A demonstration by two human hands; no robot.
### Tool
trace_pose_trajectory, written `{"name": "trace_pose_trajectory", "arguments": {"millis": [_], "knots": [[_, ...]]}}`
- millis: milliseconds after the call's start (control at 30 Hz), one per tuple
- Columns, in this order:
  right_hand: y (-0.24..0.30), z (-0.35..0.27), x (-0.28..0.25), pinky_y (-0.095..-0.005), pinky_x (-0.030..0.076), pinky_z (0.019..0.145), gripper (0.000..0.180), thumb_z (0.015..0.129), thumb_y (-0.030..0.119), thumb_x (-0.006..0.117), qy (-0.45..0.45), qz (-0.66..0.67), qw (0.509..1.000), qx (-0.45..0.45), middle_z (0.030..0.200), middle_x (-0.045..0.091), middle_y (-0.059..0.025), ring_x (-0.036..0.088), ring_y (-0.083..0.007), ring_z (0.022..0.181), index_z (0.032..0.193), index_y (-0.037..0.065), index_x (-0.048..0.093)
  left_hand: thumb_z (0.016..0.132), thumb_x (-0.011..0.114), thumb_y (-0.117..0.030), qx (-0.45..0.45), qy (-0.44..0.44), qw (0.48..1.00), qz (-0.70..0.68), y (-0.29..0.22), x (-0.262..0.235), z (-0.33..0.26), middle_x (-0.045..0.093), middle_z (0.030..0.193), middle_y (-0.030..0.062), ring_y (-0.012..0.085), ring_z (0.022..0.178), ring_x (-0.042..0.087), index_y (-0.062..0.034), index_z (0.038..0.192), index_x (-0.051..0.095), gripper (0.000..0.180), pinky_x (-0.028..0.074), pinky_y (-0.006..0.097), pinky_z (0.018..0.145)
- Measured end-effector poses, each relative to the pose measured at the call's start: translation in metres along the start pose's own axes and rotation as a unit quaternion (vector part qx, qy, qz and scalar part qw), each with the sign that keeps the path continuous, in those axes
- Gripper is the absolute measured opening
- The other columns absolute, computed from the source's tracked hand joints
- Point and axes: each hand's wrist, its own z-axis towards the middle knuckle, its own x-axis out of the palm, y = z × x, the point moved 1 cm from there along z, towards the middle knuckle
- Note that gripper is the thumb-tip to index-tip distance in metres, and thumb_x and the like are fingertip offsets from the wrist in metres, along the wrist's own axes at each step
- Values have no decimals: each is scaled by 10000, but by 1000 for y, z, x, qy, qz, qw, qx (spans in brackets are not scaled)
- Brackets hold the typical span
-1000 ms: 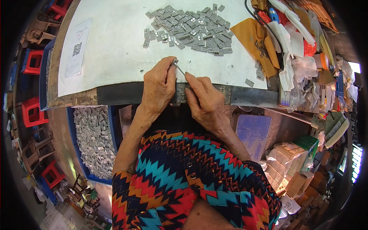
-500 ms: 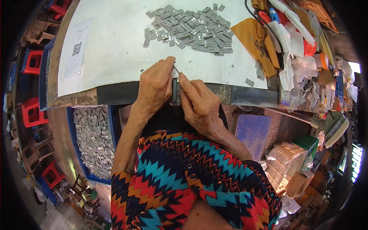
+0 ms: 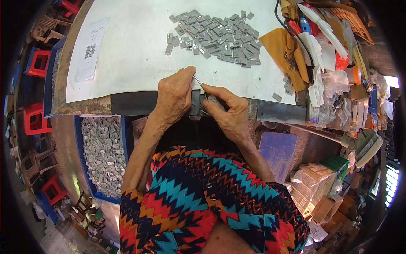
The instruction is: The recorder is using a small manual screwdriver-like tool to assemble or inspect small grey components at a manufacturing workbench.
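My left hand (image 3: 175, 95) rests on the front edge of the white worktop (image 3: 135, 51) and pinches a thin metal tool (image 3: 197, 79) between thumb and forefinger. Right beside it, my right hand (image 3: 226, 112) grips a small grey part (image 3: 212, 100) at the table edge, and the tool's tip meets it. Farther back on the worktop lies a heap of several small grey parts (image 3: 215, 36), out of reach of both hands.
A blue bin (image 3: 103, 154) full of the same grey parts stands below the table on the left. Brown envelopes (image 3: 283, 53), plastic bags and clutter crowd the right side. A paper sheet (image 3: 89, 53) lies at far left. Red stools (image 3: 36, 120) stand on the floor.
My right hand has drawn closer to my left hand at the table edge. The tool and the small part have come together between them.
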Motion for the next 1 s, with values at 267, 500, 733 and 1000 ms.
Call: {"name": "trace_pose_trajectory", "arguments": {"millis": [267,500,733,1000], "knots": [[1,5,-4,-227,459,741,373,808,65,601,49,-57,997,-17,955,622,-64,559,-92,823,1170,2,535,817,531,-66,-222,-24,933,-281,22,-28,15,561,662,103,140,477,443,-3,977,547,173,377,265,451],[3,0,-16,-190,450,636,359,819,78,598,92,53,992,65,873,599,-21,529,-55,732,1170,17,545,862,539,-138,-344,-41,732,-586,58,-47,36,565,671,112,68,460,387,-8,857,518,131,331,201,401],[0,-5,-23,-195,441,622,357,823,91,600,128,31,989,67,850,590,-14,505,-55,696,1170,22,547,829,507,-63,-380,-51,807,-449,72,-42,50,589,703,93,99,535,506,16,893,573,122,413,215,442],[-5,-6,-25,-234,444,783,362,826,93,594,150,-23,988,37,1011,615,-64,537,-97,895,1177,23,538,774,619,-235,-268,10,963,0,79,-27,59,617,695,127,205,646,608,-38,779,615,197,459,328,534]]}}
